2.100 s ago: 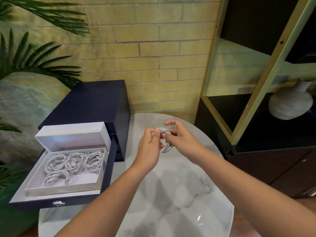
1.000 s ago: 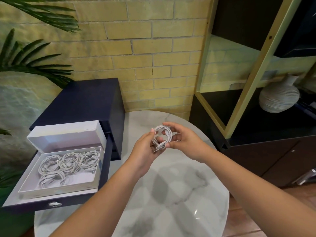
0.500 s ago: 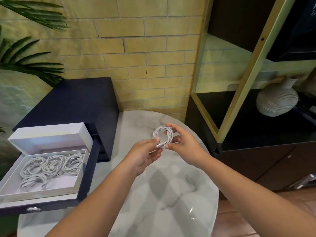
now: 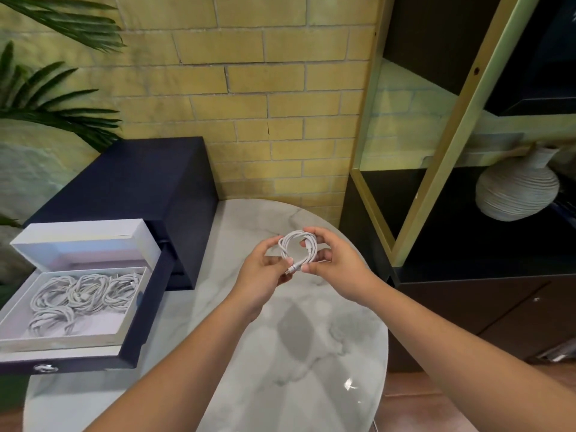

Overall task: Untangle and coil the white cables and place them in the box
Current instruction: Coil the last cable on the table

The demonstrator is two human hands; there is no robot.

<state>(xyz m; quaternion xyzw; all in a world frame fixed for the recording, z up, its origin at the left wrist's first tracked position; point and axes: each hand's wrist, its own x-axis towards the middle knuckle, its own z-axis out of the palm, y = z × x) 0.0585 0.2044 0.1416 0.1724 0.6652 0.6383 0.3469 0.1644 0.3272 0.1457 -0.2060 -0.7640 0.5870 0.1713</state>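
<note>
A white cable (image 4: 296, 248) wound into a small coil hangs in the air above the round marble table (image 4: 299, 353). My right hand (image 4: 335, 263) grips the coil's right side, with fingers over its top and thumb below. My left hand (image 4: 265, 275) pinches the coil's lower end near its plug (image 4: 292, 269). To the left, an open white box (image 4: 18, 338) sits in a pulled-out dark drawer (image 4: 149, 313). Several coiled white cables (image 4: 81, 294) lie inside the box.
A dark blue cabinet (image 4: 134, 182) stands behind the drawer, against the yellow brick wall. A dark shelf unit with gold frame (image 4: 436, 169) stands to the right and holds a ribbed grey vase (image 4: 517, 188). Palm leaves (image 4: 46, 98) reach in at the upper left.
The cable has gone from half-wrapped between both hands to a tidy coil. My left hand has slid down to pinch the plug end. The view has shifted slightly.
</note>
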